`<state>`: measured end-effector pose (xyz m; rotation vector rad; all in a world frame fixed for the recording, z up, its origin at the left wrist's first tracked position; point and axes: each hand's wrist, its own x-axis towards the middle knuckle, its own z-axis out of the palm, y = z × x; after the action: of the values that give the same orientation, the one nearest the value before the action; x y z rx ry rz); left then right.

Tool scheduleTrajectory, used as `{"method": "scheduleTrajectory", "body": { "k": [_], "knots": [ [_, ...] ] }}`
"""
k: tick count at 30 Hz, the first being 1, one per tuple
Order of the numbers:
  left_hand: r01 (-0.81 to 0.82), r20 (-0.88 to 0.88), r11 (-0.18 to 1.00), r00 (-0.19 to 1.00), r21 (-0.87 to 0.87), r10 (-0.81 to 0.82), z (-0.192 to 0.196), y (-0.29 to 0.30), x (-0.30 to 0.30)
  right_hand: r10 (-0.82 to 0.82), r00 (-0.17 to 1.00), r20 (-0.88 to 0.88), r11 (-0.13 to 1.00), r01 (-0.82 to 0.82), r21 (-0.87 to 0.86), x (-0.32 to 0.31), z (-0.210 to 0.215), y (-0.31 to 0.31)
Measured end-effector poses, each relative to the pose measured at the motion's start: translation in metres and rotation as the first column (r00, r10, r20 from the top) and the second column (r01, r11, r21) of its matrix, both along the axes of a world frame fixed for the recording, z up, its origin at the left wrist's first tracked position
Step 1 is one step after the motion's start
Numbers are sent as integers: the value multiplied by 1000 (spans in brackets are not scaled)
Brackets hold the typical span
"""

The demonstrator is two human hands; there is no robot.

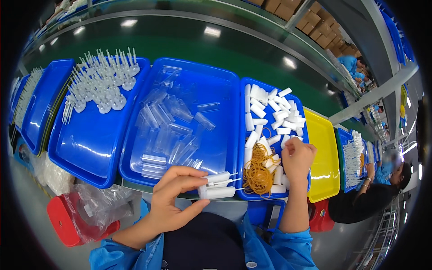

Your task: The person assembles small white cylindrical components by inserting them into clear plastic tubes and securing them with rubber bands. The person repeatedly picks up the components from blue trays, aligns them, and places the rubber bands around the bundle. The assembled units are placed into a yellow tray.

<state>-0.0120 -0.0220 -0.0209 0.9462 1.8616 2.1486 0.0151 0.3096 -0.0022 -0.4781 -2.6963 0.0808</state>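
My left hand (173, 200) pinches a white pronged base (204, 191) between thumb and fingers. Its thin pins point right, and white cylinders (220, 192) sit around some of them. Over the right part of a blue tray, my right hand (298, 157) has its fingers drawn together among loose white cylinders (284, 110). What its fingertips hold, if anything, is hidden. A tangle of tan rubber bands (258, 175) lies in the same tray's near part, left of my right hand.
Clear plastic tubes (173, 121) fill part of the middle blue tray (216, 85). More pronged bases (105, 81) stand in the tray left of it. At right is a yellow tray (324, 157). A red stool (67, 220) stands below left. Another person (364, 198) sits at far right.
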Motion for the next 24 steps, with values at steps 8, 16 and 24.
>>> {"method": "scheduleTrajectory", "body": {
  "k": [8,16,24],
  "knots": [
    [-67,7,997,998,-46,67,4,-1,4,66,998,0,995,-65,75,-2,-6,-5],
    [-161,-51,985,986,-67,158,0,-5,2,-10,881,-474,995,-39,-94,10,22,-7],
    [-152,-12,988,988,-17,152,6,-3,2,1,783,-623,464,-552,-693,28,20,-68]
  ]
}}
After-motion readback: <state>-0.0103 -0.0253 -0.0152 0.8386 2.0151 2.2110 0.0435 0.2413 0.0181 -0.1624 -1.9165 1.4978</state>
